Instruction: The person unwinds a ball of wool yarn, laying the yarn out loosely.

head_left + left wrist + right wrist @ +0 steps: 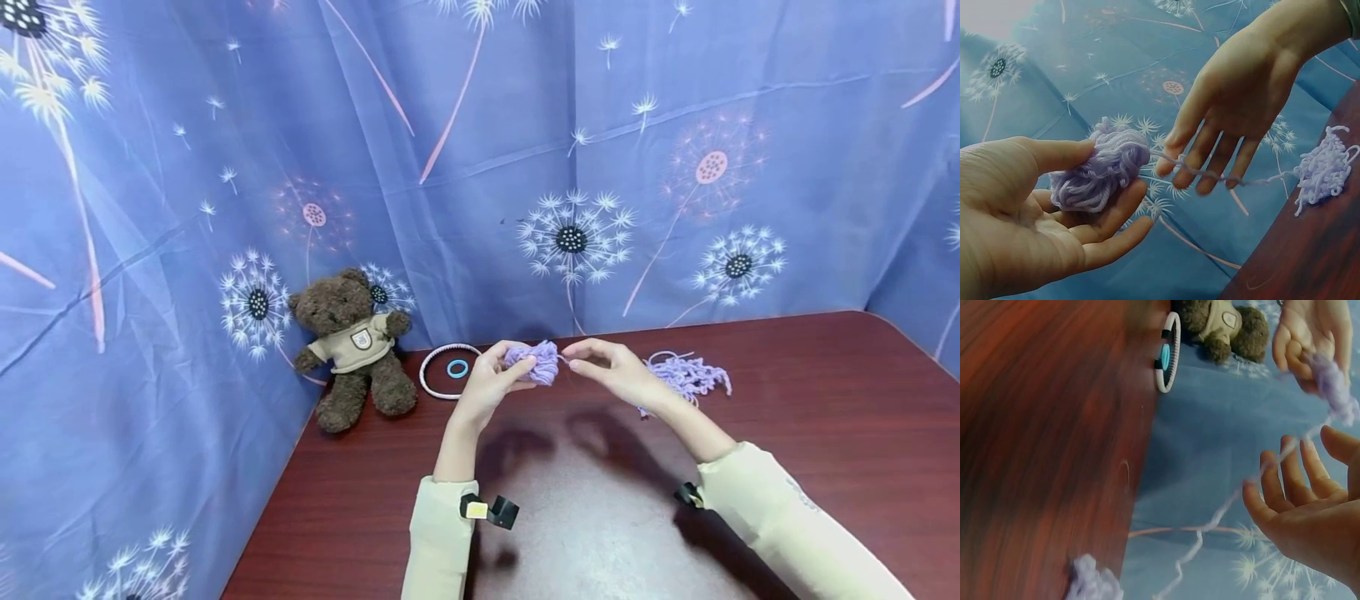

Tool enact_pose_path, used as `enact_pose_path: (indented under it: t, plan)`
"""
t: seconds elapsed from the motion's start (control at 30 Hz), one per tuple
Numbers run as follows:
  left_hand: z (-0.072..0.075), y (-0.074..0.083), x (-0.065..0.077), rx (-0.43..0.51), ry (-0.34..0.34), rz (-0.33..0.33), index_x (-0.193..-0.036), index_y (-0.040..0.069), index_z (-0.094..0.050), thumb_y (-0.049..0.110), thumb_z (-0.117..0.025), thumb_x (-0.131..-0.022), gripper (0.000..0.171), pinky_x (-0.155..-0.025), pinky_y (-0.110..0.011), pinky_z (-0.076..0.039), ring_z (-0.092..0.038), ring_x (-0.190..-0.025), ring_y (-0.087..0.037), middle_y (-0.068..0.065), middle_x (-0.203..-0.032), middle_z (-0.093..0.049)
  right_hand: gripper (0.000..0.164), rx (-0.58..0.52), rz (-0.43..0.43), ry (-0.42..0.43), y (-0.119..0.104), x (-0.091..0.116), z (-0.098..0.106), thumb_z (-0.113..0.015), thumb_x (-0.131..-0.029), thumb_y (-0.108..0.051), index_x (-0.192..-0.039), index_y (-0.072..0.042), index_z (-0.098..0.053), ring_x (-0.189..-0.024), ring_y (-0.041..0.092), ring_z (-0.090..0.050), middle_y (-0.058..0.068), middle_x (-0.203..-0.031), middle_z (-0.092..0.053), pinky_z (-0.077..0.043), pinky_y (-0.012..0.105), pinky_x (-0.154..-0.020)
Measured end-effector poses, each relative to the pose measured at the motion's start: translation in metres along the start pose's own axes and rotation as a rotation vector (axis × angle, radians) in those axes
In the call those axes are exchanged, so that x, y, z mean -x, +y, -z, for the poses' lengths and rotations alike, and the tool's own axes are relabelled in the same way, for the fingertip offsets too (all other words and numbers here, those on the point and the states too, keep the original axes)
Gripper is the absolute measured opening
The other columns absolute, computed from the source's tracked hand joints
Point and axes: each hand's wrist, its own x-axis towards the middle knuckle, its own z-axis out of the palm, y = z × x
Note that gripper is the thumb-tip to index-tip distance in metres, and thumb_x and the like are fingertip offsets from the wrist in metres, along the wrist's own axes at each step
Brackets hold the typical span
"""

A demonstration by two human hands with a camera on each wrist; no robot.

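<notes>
One brown teddy bear point(356, 350) in a beige shirt sits well apart from the fingers, leftmost. Nearer to them lies a white ribbed ring point(422, 375), with a small blue ring point(448, 368) inside. Next I see the left hand point(489, 377): its thumb and fingers grip a lilac yarn bundle point(537, 362). Just beside, the right hand point(617, 373) has loosely extended fingers; a lilac strand point(1254, 182) passes them, whether touching I cannot tell. Right of these fingers lies a crinkled yarn heap point(690, 377).
</notes>
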Motion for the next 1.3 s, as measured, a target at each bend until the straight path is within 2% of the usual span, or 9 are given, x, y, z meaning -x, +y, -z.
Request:
enact_pose_path:
  t: [0.23,0.4,0.57,0.67,0.8,0.9,1.0,1.1,1.3]
  plan:
    - [0.000,-0.001,0.000,-0.010,-0.012,-0.010,-0.116,-0.011,-0.053,0.001,-0.058,-0.094,0.026,-0.088,-0.047,-0.058,-0.066,-0.081,-0.004,0.003,-0.090,-0.063,0.028,0.025,-0.023,0.001,0.002,0.001,0.000,-0.058,-0.098,-0.021,-0.115,0.000,-0.067,-0.084,0.003,-0.065,0.010,-0.093,-0.073,-0.051,0.026,-0.089]
    - [0.004,0.000,0.000,-0.017,0.004,-0.003,-0.117,-0.011,-0.053,0.001,-0.057,-0.094,0.027,-0.089,-0.049,-0.057,-0.066,-0.080,-0.004,0.003,-0.089,-0.064,0.030,0.029,-0.038,0.080,0.006,0.004,0.022,-0.056,-0.099,-0.021,-0.112,0.003,-0.067,-0.079,0.000,-0.064,-0.010,-0.083,-0.070,-0.050,0.017,-0.083]
    - [0.008,-0.001,0.000,-0.035,0.002,0.011,-0.116,-0.008,-0.054,0.004,-0.058,-0.094,0.025,-0.084,-0.036,-0.059,-0.065,-0.079,-0.003,0.006,-0.087,-0.065,0.037,0.036,-0.092,0.170,0.010,0.014,0.053,-0.054,-0.100,-0.026,-0.117,0.006,-0.063,-0.078,-0.005,-0.062,-0.027,-0.077,-0.063,-0.050,0.014,-0.073]
    - [0.010,-0.002,0.000,-0.078,0.013,0.014,-0.114,-0.007,-0.057,0.006,-0.059,-0.094,0.024,-0.077,-0.027,-0.057,-0.063,-0.079,-0.003,0.008,-0.085,-0.064,0.041,0.039,-0.120,0.226,0.012,0.022,0.072,-0.053,-0.101,-0.030,-0.120,0.005,-0.060,-0.078,-0.007,-0.061,-0.028,-0.076,-0.063,-0.050,0.015,-0.069]
    - [0.010,-0.001,0.000,-0.126,0.026,0.020,-0.107,-0.008,-0.060,0.008,-0.060,-0.094,0.021,-0.076,-0.028,-0.056,-0.060,-0.075,-0.004,0.009,-0.081,-0.061,0.028,0.010,-0.122,0.288,0.017,0.030,0.089,-0.054,-0.100,-0.029,-0.112,-0.006,-0.065,-0.071,-0.007,-0.058,-0.027,-0.075,-0.064,-0.048,0.015,-0.061]
    - [0.009,-0.003,0.000,-0.124,0.020,0.026,-0.103,-0.008,-0.060,0.007,-0.060,-0.094,0.018,-0.082,-0.038,-0.058,-0.060,-0.071,-0.005,0.008,-0.078,-0.061,0.013,-0.026,-0.126,0.292,0.019,0.033,0.095,-0.054,-0.100,-0.028,-0.101,-0.025,-0.067,-0.067,-0.004,-0.057,-0.025,-0.075,-0.065,-0.044,0.019,-0.053]
    - [0.006,-0.005,-0.002,-0.125,0.024,0.027,-0.103,-0.009,-0.059,0.007,-0.059,-0.094,0.019,-0.088,-0.051,-0.056,-0.061,-0.073,-0.006,0.007,-0.081,-0.060,0.015,-0.052,-0.116,0.280,0.018,0.036,0.097,-0.055,-0.100,-0.027,-0.095,-0.035,-0.066,-0.069,-0.003,-0.059,-0.023,-0.076,-0.066,-0.045,0.019,-0.054]
    - [0.004,-0.008,-0.003,-0.106,0.066,0.036,-0.103,-0.009,-0.058,0.007,-0.059,-0.094,0.019,-0.088,-0.055,-0.056,-0.060,-0.079,-0.006,0.004,-0.087,-0.059,0.016,-0.079,-0.080,0.275,0.018,0.039,0.098,-0.055,-0.100,-0.024,-0.096,-0.032,-0.067,-0.073,-0.003,-0.062,-0.022,-0.077,-0.067,-0.050,0.015,-0.063]
    - [0.007,-0.008,-0.005,0.054,0.178,0.023,-0.093,0.004,-0.056,0.007,-0.055,-0.095,0.004,-0.079,-0.044,-0.060,-0.065,-0.078,-0.008,0.001,-0.089,-0.059,0.016,-0.046,-0.048,0.266,0.021,0.048,0.102,-0.054,-0.100,-0.021,-0.096,-0.029,-0.067,-0.076,-0.003,-0.064,-0.019,-0.078,-0.068,-0.050,0.011,-0.072]
